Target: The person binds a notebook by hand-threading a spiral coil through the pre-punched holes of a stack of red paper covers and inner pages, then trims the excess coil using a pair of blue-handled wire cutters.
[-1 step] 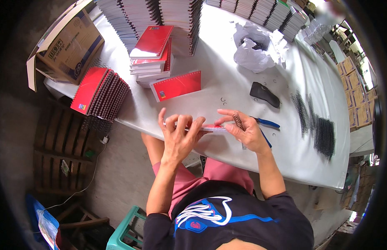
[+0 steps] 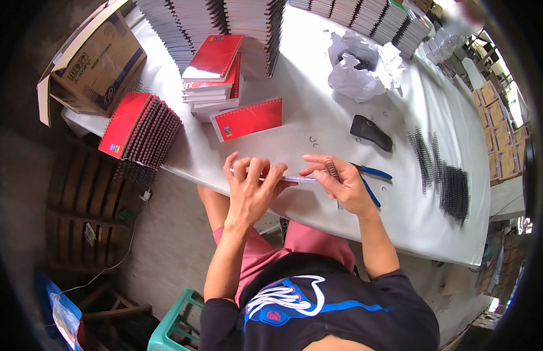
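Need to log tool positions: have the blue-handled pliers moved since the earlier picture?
No, the pliers show no shift against the black coils to their right.

One left hand [image 2: 248,190] and one right hand [image 2: 348,188] make two — both bare — with one thin, white-edged notebook [image 2: 300,179] and one dark wire spiral coil [image 2: 332,169]. There is one pair of blue-handled pliers [image 2: 375,172], one elongated black object [image 2: 372,133], one crumpled white plastic bag [image 2: 354,79], one open brown cardboard box [image 2: 99,67] at the table's left end and one teal plastic stool [image 2: 173,320]. Black wire coils [image 2: 454,193] in rows — too densely packed to count.
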Tool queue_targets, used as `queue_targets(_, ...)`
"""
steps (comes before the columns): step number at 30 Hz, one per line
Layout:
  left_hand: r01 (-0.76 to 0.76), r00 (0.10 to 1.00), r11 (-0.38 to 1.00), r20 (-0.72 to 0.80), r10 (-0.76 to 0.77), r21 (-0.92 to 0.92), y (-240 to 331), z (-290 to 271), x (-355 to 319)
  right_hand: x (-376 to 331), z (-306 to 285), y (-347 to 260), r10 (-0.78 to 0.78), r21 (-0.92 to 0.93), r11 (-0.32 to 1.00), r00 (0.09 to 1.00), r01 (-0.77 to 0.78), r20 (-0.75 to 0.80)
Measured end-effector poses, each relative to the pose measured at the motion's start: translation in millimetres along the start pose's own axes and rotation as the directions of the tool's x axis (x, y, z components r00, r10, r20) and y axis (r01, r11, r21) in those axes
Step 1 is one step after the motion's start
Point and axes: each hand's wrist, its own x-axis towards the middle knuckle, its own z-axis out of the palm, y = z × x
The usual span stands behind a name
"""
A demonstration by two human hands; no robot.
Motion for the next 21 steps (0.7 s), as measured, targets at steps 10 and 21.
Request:
queue_targets(10, 0.257, 0.954, 0.965, -0.168, -0.247, 0.041, 31.7, 28.5, 9.6, 6.2, 10.3, 0.5, -0.125, 0.048, 0.990, 0.976, 0.135, -0.180)
queue_targets(21, 0.261, 0.938, 0.965, -0.242, -0.248, 0.025, 29.7, 34.6, 8.3, 3.2, -23.7, -0.1, -0.220, -0.420, 0.896, 0.967, 0.146, -0.132)
